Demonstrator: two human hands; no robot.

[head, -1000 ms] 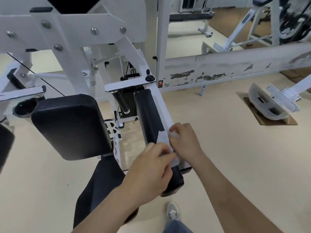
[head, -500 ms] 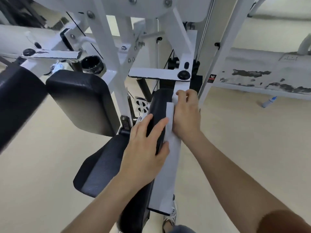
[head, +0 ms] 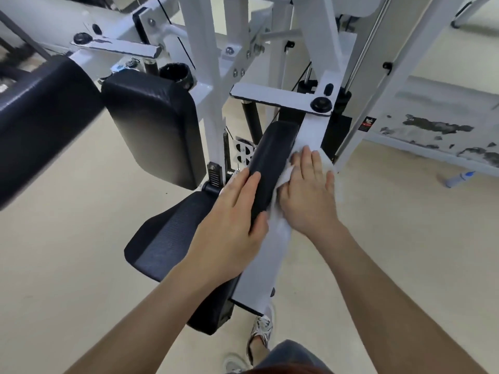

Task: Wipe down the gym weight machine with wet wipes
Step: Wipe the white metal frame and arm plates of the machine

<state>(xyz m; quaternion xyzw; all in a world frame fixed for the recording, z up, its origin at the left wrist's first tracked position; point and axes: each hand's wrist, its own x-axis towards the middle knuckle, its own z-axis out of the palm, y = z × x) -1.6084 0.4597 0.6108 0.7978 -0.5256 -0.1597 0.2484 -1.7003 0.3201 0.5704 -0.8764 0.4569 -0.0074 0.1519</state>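
A white gym weight machine [head: 280, 97] fills the upper view, with black pads. A long black arm pad [head: 270, 163] runs toward me, backed by a white metal plate [head: 266, 268]. My left hand [head: 232, 228] grips this pad, fingers over its inner side and thumb on the outer edge. My right hand [head: 307, 195] lies flat with straight fingers, pressing a white wet wipe [head: 286, 174] onto the white plate beside the pad. Most of the wipe is hidden under the palm.
A black back pad [head: 154, 125] and black seat pad [head: 164, 238] sit left of the arm pad. Another dark pad [head: 37, 125] is at far left. A small bottle [head: 457, 179] lies on the beige floor at right. My shoes [head: 260, 327] show below.
My right hand has flattened out over the wipe on the white plate. My left hand still grips the black arm pad. The view has come closer to the machine.
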